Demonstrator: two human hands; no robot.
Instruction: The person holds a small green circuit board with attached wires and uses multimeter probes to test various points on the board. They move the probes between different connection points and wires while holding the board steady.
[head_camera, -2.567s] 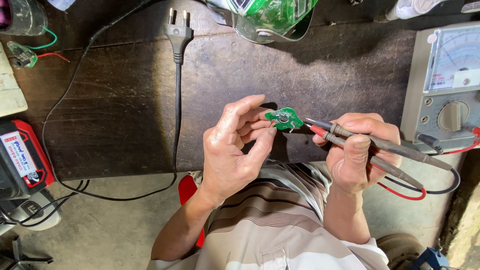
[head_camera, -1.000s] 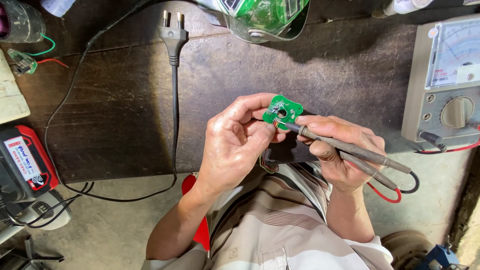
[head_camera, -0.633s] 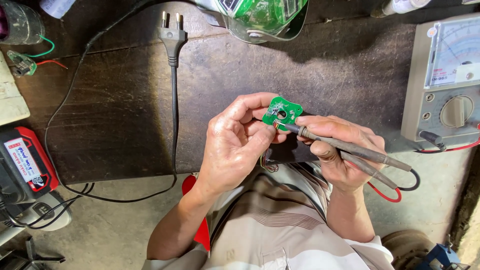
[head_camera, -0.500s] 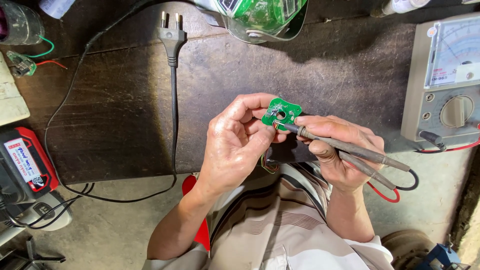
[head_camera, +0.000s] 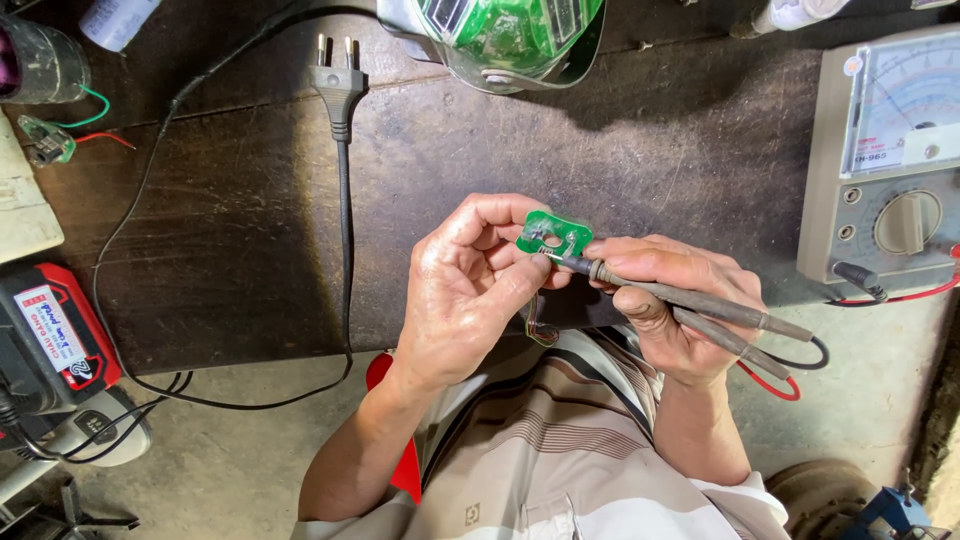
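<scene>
In the middle of the frame, the left hand (head_camera: 465, 290) pinches a small green circuit board (head_camera: 553, 234) between its fingers, while the right hand (head_camera: 670, 310) is closed around two probes (head_camera: 690, 300), one tip touching the board.

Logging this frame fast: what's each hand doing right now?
Left hand: closed, pinching the small green circuit board.
Right hand: closed around two meter probes, tips at the board.
</scene>
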